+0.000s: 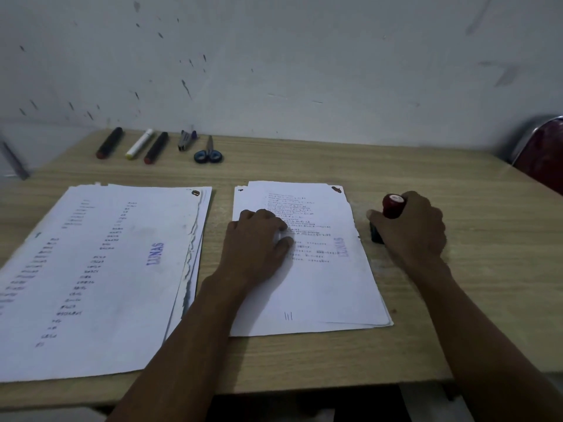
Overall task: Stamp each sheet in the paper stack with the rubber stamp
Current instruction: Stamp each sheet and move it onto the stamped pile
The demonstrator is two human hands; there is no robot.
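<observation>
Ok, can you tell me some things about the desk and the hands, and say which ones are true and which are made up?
1. The right hand grips the rubber stamp. True.
2. The stamp is pressed on the right paper stack. False: it sits beside that stack, on a dark ink pad.
3. The left hand rests on the right paper stack. True.
4. The top sheet of the left paper stack has no stamp mark. False: it shows a blue LUNAS mark.
5. The scissors lie on the papers. False: they lie at the back of the table, near the markers.

Stained white wall [304, 56], wooden desk [304, 166], dim light
</observation>
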